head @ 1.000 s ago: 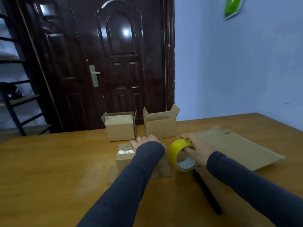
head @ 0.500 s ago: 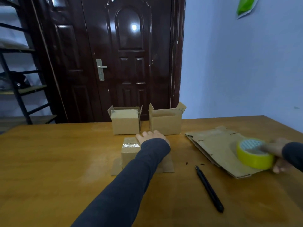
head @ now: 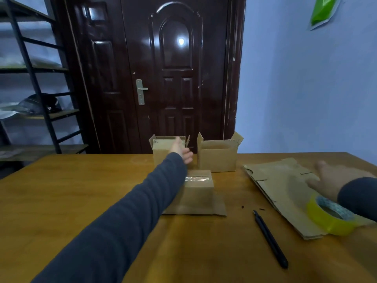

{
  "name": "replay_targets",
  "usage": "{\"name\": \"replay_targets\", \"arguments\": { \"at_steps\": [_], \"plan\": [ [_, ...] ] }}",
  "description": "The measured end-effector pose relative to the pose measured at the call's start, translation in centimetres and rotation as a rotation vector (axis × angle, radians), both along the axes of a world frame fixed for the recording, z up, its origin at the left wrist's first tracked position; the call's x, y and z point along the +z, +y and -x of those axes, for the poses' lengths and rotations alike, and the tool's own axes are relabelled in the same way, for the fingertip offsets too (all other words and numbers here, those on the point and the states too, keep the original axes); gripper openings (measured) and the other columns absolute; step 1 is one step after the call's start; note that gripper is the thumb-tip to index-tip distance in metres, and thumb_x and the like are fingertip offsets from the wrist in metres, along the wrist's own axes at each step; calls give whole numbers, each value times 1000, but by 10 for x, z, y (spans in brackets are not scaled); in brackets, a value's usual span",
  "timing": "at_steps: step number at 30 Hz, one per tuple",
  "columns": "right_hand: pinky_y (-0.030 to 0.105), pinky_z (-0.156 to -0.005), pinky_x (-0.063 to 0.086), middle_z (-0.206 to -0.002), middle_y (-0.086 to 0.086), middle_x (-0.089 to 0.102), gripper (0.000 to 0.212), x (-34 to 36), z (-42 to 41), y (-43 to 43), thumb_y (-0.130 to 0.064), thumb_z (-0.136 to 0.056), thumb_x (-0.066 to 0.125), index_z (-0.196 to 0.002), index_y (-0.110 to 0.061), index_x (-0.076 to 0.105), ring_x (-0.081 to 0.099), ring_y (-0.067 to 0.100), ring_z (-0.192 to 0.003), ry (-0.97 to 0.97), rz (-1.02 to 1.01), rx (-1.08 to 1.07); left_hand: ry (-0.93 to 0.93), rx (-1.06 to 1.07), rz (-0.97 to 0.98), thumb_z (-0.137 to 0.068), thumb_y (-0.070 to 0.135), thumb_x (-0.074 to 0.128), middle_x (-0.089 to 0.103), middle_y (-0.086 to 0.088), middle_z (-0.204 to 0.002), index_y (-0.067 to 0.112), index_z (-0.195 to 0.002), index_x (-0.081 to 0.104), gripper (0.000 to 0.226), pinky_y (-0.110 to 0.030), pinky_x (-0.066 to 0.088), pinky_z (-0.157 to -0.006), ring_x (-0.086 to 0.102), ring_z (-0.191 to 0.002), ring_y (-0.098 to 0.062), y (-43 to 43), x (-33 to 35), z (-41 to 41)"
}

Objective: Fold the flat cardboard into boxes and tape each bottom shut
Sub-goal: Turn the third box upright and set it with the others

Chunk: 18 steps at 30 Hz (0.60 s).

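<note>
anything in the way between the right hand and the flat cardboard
Nothing visible does. The right hand is open directly over the flat cardboard. The tape roll sits on the stack's near corner, beside the sleeve, not between them, though it may pin the top sheet.

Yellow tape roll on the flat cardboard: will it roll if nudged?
Probably not: the tape roll lies flat on its side, so it should slide. It sits at the flat cardboard near edge, so it may tip off.

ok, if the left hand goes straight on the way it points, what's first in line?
Probably the back-left open box: the left hand overlaps its front face in this view. Depth is unclear, so the gap between them cannot be judged.
</note>
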State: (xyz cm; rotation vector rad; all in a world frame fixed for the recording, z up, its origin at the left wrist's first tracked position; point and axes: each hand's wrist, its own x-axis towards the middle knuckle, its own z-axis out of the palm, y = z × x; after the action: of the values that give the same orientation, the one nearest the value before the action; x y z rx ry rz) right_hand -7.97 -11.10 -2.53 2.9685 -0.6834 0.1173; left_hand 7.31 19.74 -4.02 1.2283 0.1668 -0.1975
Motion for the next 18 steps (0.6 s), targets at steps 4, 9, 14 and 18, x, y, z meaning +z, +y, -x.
{"name": "replay_targets", "arguments": {
  "at_steps": [4, 9, 14, 18],
  "plan": [
    [22, -53, 49, -77, 1, 61, 43, 4, 0, 64, -48, -93, 48, -129, -25, 41, 57, 12, -66, 230, -373, 206, -62, 191, 175, -96, 50, 33, 41, -14, -147, 8, -146, 32, 65, -35, 35, -95, 43, -132, -27, 73, 5, -3],
    [24, -76, 47, -127, 5, 52, 52, -20, -30, 111, -41, -91, 55, -137, -24, 39, 51, 13, -97, 147, -538, 371, -10, 155, -115, -98, 46, 33, 44, -12, -145, 6, -138, 45, 58, -43, 17, -116, 36, -137, -26, 113, -15, 25],
    [28, -94, 46, -140, 2, 46, 66, -55, -46, 145, -30, -86, 66, -142, -25, 33, 49, 16, -119, 186, -706, 485, 90, 77, -470, -99, 18, 45, 50, -12, -139, 3, -129, 51, 35, -40, 29, -109, 45, -129, -27, 99, -49, 45],
    [28, -101, 41, -146, -3, 39, 80, -79, -42, 155, -29, -84, 68, -148, -26, 21, 44, 15, -128, 204, -755, 533, 154, -5, -613, -98, 13, 45, 51, -7, -136, 4, -124, 55, 29, -37, 32, -109, 48, -126, -22, 85, -69, 57]
  ]
}}
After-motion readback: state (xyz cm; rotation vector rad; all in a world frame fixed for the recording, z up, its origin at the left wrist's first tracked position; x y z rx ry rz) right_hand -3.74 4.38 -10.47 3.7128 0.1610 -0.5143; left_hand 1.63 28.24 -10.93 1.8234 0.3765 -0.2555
